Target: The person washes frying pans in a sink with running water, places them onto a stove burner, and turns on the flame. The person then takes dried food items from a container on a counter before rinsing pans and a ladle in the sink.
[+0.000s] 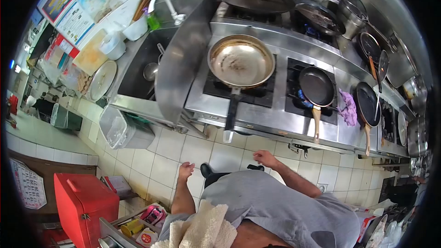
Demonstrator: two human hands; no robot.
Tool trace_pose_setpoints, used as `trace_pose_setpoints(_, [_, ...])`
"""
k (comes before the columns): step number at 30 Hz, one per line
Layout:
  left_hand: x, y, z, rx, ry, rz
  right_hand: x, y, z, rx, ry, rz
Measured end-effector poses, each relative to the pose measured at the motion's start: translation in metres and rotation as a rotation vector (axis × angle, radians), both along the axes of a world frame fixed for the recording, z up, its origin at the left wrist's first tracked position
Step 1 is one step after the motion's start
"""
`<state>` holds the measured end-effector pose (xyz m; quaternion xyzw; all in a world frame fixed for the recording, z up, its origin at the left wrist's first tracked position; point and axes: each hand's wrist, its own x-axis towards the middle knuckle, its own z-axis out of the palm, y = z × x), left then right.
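Observation:
My left hand (186, 169) hangs low over the tiled floor, with nothing in it and the fingers loosely apart. Also free of any object, my right hand (265, 158) is in front of the stove, its fingers slightly bent and apart. Ahead of them, a large steel frying pan (241, 62) sits on a burner, its black handle pointing toward me. To its right, a small black frying pan (316, 86) with a wooden handle rests over a blue flame. A purple cloth (347, 109) lies beside it, next to another black pan (368, 103).
On the left, a steel sink (133, 71) holds a ladle (150, 71), behind a metal splash panel (186, 59). Below stands a clear plastic bin (120, 127). Several pans line the back burners, one (320, 19) near a flame. A red box (82, 206) is at lower left.

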<state>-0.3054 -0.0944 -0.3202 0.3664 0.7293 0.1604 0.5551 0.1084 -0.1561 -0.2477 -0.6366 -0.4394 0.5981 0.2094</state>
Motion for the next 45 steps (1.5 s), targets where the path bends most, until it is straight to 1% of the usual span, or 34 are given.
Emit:
trace_pose_setpoints(1, [-0.022,-0.005,0.001,-0.027,-0.005,0.098,-0.028,0.016,0.019,0.014,-0.005,0.107])
trace_pose_setpoints(2, [-0.046,-0.009,0.000,-0.032,-0.035,0.120,-0.054,0.031,0.024,0.019,0.001,0.136])
trace_pose_setpoints(4, [-0.092,-0.016,-0.006,-0.007,-0.038,0.179,-0.117,0.058,0.027,0.054,0.091,0.282])
trace_pose_setpoints(7, [-0.157,-0.016,-0.005,0.028,-0.053,0.241,-0.212,0.100,0.035,0.122,0.199,0.391])
trace_pose_setpoints(8, [-0.176,-0.015,0.000,0.044,-0.049,0.252,-0.243,0.113,0.043,0.096,0.244,0.409])
trace_pose_setpoints(11, [-0.229,-0.008,0.025,0.079,-0.029,0.266,-0.329,0.158,0.096,0.230,0.292,0.530])
trace_pose_setpoints(12, [-0.243,-0.002,0.032,0.133,-0.036,0.292,-0.351,0.176,0.112,0.264,0.286,0.554])
trace_pose_setpoints(14, [-0.262,0.011,0.054,0.228,-0.051,0.337,-0.391,0.212,0.129,0.558,0.365,0.406])
trace_pose_setpoints(15, [-0.267,0.018,0.064,0.225,-0.055,0.338,-0.406,0.233,0.138,0.550,0.386,0.352])
trace_pose_setpoints(16, [-0.270,0.026,0.072,0.274,-0.061,0.378,-0.419,0.258,0.145,0.543,0.406,0.300])
trace_pose_setpoints(17, [-0.274,0.033,0.076,0.326,-0.064,0.420,-0.433,0.285,0.139,0.490,0.477,0.165])
trace_pose_setpoints(18, [-0.279,0.039,0.073,0.358,-0.093,0.423,-0.442,0.309,0.146,0.477,0.461,0.061])
trace_pose_setpoints(19, [-0.279,0.044,0.075,0.361,-0.090,0.425,-0.446,0.338,0.141,0.506,0.414,0.012])
trace_pose_setpoints(20, [-0.277,0.049,0.082,0.376,-0.123,0.413,-0.450,0.368,0.129,0.485,0.402,-0.089])
trace_pose_setpoints(21, [-0.274,0.056,0.086,0.392,-0.157,0.400,-0.454,0.389,0.128,0.409,0.406,-0.225])
trace_pose_setpoints(22, [-0.274,0.061,0.087,0.396,-0.171,0.384,-0.457,0.412,0.119,0.364,0.416,-0.297])
trace_pose_setpoints(23, [-0.275,0.066,0.089,0.387,-0.173,0.379,-0.460,0.432,0.108,0.364,0.422,-0.299])
trace_pose_setpoints(25, [-0.278,0.075,0.093,0.386,-0.180,0.390,-0.466,0.471,0.087,0.228,0.336,-0.346])
trace_pose_setpoints(26, [-0.281,0.081,0.096,0.391,-0.173,0.386,-0.470,0.505,0.037,0.351,0.182,-0.262])
trace_pose_setpoints(28, [-0.292,0.095,0.100,0.404,-0.163,0.404,-0.476,0.539,0.009,0.547,-0.334,-0.095])
trace_pose_setpoints(29, [-0.299,0.104,0.104,0.407,-0.151,0.416,-0.479,0.562,-0.026,0.397,-0.340,-0.077])
trace_pose_setpoints(31, [-0.310,0.123,0.118,0.396,-0.128,0.471,-0.480,0.576,-0.039,0.234,-0.444,-0.023])
trace_pose_setpoints(32, [-0.314,0.137,0.127,0.394,-0.112,0.460,-0.477,0.577,-0.038,0.162,-0.580,0.142])
trace_pose_setpoints(33, [-0.318,0.148,0.137,0.425,-0.116,0.457,-0.482,0.582,-0.056,0.152,-0.563,0.136])
trace_pose_setpoints(35, [-0.327,0.177,0.160,0.439,-0.107,0.432,-0.497,0.596,-0.104,0.073,-0.791,-0.112])
trace_pose_setpoints(36, [-0.331,0.194,0.171,0.480,-0.072,0.413,-0.497,0.598,-0.095,0.042,-0.782,-0.130])
trace_pose_setpoints(37, [-0.335,0.210,0.178,0.515,-0.046,0.380,-0.493,0.596,-0.073,-0.053,-0.665,-0.002])
trace_pose_setpoints(38, [-0.342,0.225,0.182,0.543,-0.073,0.362,-0.490,0.593,-0.072,-0.143,-0.502,-0.052])
trace_pose_setpoints(39, [-0.337,0.242,0.199,0.551,-0.040,0.361,-0.487,0.589,-0.070,-0.240,-0.352,-0.111])
trace_pose_setpoints(40, [-0.336,0.258,0.206,0.601,-0.031,0.337,-0.484,0.586,-0.043,-0.281,-0.388,-0.123])
trace_pose_setpoints(42, [-0.330,0.284,0.220,0.670,-0.004,0.308,-0.521,0.595,-0.136,-0.025,-0.808,-0.548])
trace_pose_setpoints(44, [-0.325,0.305,0.225,0.717,0.004,0.256,-0.516,0.594,-0.116,-0.104,-0.541,-0.727])
trace_pose_setpoints(45, [-0.322,0.316,0.228,0.748,0.018,0.214,-0.517,0.592,-0.110,-0.125,-0.553,-0.753])
